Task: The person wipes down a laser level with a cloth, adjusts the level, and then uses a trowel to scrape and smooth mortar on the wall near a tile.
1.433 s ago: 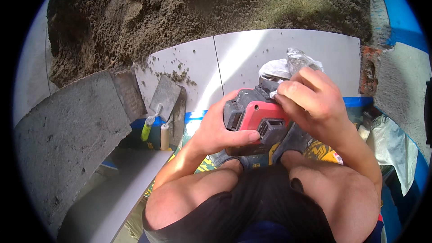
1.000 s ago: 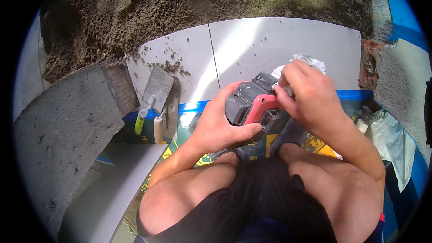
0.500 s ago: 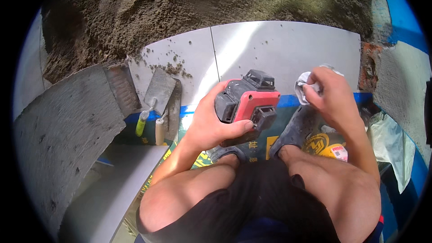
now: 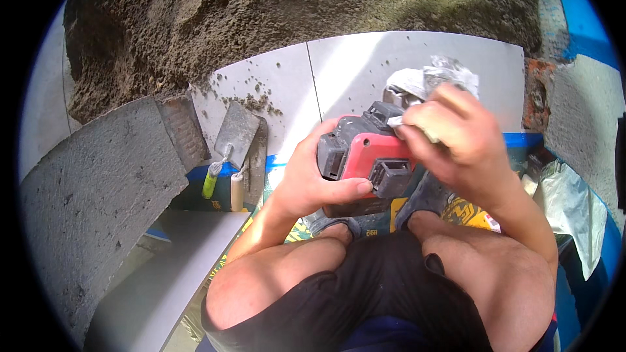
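Observation:
My left hand [image 4: 303, 179] is wrapped round a red and black laser level [image 4: 360, 156], thumb along its near side, and holds it up above my feet. The level has dark, window-like housings on its top and sides. In my right hand [image 4: 453, 133] a crumpled white and grey cloth [image 4: 417, 85] is pinched, part of it bunched beyond the fingers. That hand is at the level's upper right corner, where the cloth touches the housing. The fingers hide part of the level's right side.
Two trowels [image 4: 235, 133] lie to the left on the edge of pale tiles [image 4: 417, 52] dotted with mortar crumbs. Damp sand mortar [image 4: 293, 6] is heaped beyond. A rough grey slab [image 4: 98, 189] stands at left, near another tile [image 4: 169, 267]. A plastic bag [image 4: 570, 202] lies at right.
My right hand has moved left with the cloth, from beside the level onto its upper corner. The level has shifted slightly right in my left hand.

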A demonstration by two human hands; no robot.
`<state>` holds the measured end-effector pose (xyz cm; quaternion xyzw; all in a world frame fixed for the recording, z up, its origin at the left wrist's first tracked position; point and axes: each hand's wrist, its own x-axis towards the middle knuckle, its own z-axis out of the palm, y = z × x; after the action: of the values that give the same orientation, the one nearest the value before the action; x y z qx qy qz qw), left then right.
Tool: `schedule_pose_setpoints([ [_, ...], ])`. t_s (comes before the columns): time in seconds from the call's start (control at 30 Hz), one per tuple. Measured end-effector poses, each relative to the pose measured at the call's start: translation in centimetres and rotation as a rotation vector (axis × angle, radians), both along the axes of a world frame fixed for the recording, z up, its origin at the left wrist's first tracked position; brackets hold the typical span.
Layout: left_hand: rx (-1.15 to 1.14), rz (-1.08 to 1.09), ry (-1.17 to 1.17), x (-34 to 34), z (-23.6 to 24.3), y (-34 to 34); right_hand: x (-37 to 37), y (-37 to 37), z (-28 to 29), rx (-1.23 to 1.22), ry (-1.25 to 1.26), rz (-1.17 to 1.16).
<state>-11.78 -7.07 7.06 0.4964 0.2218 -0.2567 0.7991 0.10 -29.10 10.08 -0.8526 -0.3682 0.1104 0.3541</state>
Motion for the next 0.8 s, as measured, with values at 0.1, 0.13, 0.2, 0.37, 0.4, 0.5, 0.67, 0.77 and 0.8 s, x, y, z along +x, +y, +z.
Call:
schedule_pose_setpoints([
  [0.1,0.100,-0.015,-0.013,-0.5,-0.6,-0.5,-0.4,1.0,-0.7,-0.014,0.038,-0.016],
  [0.13,0.147,-0.017,-0.024,-0.7,-0.6,-0.5,-0.5,1.0,-0.7,-0.031,0.104,-0.044],
  [0.2,0.245,-0.044,-0.063,-0.9,-0.8,-0.6,-0.7,0.7,-1.1,-0.080,0.168,-0.070],
  [0.37,0.246,-0.049,-0.096,-1.1,-2.2,-0.5,0.3,-1.7,-2.0,-0.297,0.187,-0.040],
  [0.4,0.167,-0.002,-0.064,-1.2,-2.6,-0.1,0.6,-2.2,-2.2,-0.247,0.237,-0.084],
  [0.5,-0.073,0.060,-0.014,-1.2,-3.9,1.0,1.1,-2.8,-2.3,-0.070,0.331,-0.146],
  [0.67,-0.446,0.197,0.186,-4.9,-10.3,1.7,0.9,-1.8,-2.1,0.226,0.289,-0.060],
  [0.77,-0.525,0.245,0.238,-4.3,-9.2,0.3,0.8,-1.5,-2.3,0.302,0.283,-0.017],
  [0.8,-0.365,0.218,0.296,-4.1,-8.5,-0.2,0.9,-1.3,-2.2,0.313,0.273,-0.003],
])
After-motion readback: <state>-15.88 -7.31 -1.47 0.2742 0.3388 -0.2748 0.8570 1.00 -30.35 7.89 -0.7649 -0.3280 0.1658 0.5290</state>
